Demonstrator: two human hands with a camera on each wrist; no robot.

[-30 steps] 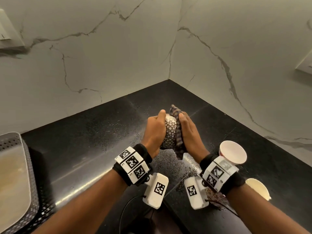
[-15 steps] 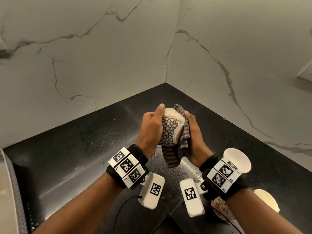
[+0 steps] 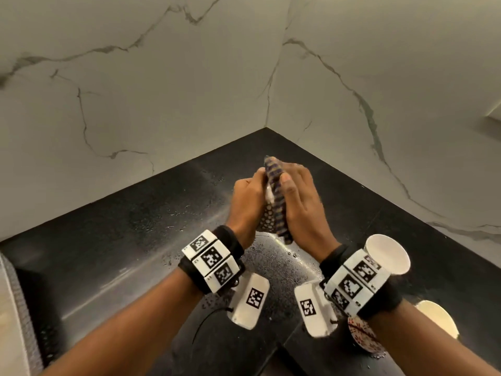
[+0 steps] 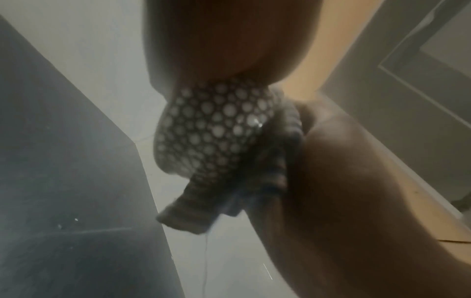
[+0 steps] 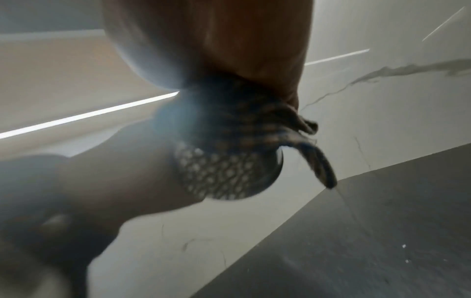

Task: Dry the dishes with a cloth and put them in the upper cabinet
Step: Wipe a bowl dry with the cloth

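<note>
Two hands, one cup, one cloth

Held above the desk (image 3: 141, 240) near its back corner, the cup (image 4: 216, 129) carries a pattern of pale dots on dark; from the head view only a sliver of it (image 3: 267, 213) shows between the hands. A striped cloth (image 3: 276, 196) lies against the cup's right side, one end hanging free below. The left hand (image 3: 248, 199) grips the cup, its fingers curled round the far side. The right hand (image 3: 299, 204) presses the cloth to the cup, thumb along the fabric and fingers wrapped over it. Both wrist views are blurred but show cup and cloth (image 5: 244, 121) in contact. Water droplets speckle the dark desk beneath the hands. A white cup (image 3: 386, 253) stands just beside the right wrist; a cream dish (image 3: 436, 317) and a red-patterned piece (image 3: 363, 335) lie near the right forearm. Marble walls (image 3: 162, 90) meet behind.
</note>
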